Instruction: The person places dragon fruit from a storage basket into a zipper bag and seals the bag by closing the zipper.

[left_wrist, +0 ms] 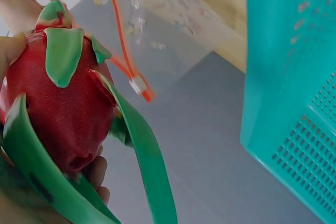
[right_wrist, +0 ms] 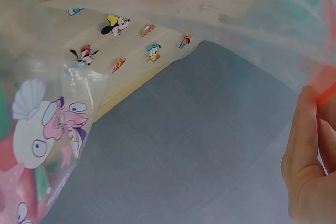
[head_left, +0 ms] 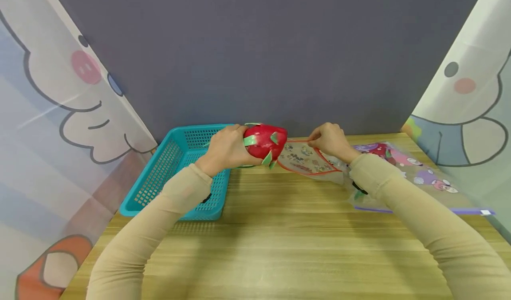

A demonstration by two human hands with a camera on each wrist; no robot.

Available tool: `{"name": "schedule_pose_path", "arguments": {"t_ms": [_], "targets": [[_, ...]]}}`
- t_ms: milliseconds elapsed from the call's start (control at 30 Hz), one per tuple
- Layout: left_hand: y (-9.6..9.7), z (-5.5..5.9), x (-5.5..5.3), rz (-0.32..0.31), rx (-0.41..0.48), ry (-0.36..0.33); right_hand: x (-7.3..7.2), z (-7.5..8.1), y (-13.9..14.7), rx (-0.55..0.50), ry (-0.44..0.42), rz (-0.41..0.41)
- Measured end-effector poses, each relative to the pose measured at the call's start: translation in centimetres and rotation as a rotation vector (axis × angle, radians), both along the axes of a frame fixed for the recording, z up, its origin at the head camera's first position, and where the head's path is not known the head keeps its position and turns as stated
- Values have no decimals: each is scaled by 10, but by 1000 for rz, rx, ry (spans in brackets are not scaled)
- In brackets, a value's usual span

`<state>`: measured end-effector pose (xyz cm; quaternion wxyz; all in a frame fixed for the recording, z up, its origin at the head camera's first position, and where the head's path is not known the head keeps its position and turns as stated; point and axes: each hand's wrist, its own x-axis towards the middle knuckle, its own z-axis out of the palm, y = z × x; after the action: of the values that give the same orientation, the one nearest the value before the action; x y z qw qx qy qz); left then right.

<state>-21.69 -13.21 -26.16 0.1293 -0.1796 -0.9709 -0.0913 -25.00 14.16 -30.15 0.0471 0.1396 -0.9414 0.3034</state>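
Note:
My left hand point(head_left: 226, 148) grips a red dragon fruit point(head_left: 263, 140) with green leaf-like scales, fingers wrapped round its body in the left wrist view. To its right, my right hand point(head_left: 330, 140) pinches the orange-red edge of a clear zip bag point(head_left: 301, 159) printed with cartoon figures. The bag spreads out between the two hands, and in the left wrist view its orange zip strip point(left_wrist: 119, 30) with a white slider passes behind the fruit. In the head view the fruit is beside the bag's left end; the bag's opening is not clear to see.
A turquoise plastic basket point(head_left: 137, 198) stands on the left of the wooden table point(head_left: 263, 246), with a small dark thing inside. Another clear bag point(head_left: 431, 193) with a purple zip strip lies on the right, red and green things inside it. A grey panel point(head_left: 263, 56) rises behind.

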Motion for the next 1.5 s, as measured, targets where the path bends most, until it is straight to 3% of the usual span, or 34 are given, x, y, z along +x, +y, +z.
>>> {"name": "schedule_pose_path", "arguments": {"t_ms": [600, 900, 1033, 1300, 1500], "targets": [[47, -12, 5, -3, -13, 5, -1, 0, -8, 0, 0, -14], [60, -24, 5, -29, -25, 79, 0, 2, -6, 14, 76, -33], [61, -32, 6, -50, -50, 94, -1, 4, -4, 2, 57, -47], [58, -48, 5, -118, -154, 275, 0, 9, -4, -48, 18, -19], [61, -55, 7, -146, -317, 284, -1, 11, -10, -45, -8, -21]]}}
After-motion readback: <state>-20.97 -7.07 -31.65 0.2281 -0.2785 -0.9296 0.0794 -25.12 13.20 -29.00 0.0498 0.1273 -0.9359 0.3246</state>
